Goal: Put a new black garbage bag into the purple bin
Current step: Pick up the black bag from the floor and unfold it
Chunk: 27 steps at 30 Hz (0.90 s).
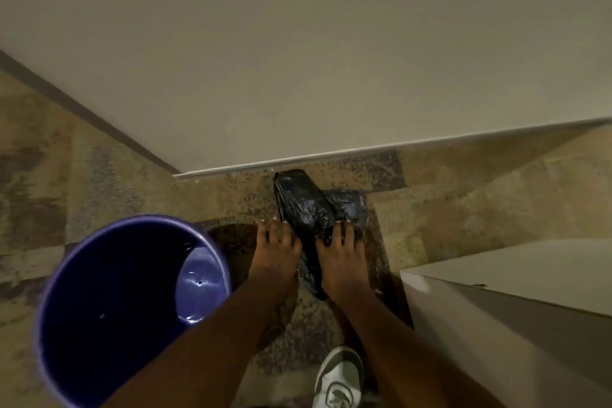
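A folded black garbage bag (306, 205) lies on the speckled floor close to the wall. Both of my hands rest on its near end. My left hand (276, 250) has its fingers spread at the bag's left edge, partly on the floor. Over on the bag's right side, my right hand (341, 253) presses with its fingers curled onto the plastic. The purple bin (205, 278) stands upright at lower left, open and with nothing visible inside, just left of my left forearm.
A pale wall with a baseboard (331, 156) runs right behind the bag. A white cabinet or counter (513, 301) juts in at lower right. My white shoe (341, 378) is at the bottom edge, between my forearms.
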Each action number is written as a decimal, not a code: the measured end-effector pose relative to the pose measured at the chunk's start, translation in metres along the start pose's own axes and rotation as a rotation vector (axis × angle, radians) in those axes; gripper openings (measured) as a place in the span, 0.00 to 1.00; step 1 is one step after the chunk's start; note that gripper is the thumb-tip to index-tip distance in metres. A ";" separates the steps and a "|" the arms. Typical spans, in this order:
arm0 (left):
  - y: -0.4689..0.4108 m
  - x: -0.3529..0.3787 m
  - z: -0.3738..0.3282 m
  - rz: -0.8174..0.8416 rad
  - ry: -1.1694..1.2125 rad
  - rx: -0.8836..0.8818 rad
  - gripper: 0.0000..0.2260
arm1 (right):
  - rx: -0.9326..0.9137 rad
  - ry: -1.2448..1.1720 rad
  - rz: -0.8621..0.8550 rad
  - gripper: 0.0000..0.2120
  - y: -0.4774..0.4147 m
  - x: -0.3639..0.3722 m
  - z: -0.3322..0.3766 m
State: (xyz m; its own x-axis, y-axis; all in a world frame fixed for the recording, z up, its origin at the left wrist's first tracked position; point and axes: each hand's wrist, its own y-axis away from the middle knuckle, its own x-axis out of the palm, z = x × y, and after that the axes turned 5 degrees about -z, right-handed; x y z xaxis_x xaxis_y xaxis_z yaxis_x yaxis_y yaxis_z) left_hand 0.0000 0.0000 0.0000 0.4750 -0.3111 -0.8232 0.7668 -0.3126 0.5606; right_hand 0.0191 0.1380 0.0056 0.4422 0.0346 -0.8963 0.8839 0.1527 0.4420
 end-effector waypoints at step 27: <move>0.000 -0.066 0.060 -0.232 0.672 0.086 0.37 | 0.031 -0.703 -0.697 0.14 0.029 -0.084 0.012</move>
State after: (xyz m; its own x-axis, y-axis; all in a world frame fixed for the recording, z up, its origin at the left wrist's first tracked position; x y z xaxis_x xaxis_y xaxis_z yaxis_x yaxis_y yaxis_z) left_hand -0.0576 -0.0333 0.0594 0.4886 0.3836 -0.7836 0.8565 -0.3821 0.3471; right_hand 0.0090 0.1272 0.0943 -0.1977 -0.6488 -0.7348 0.9799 -0.1100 -0.1664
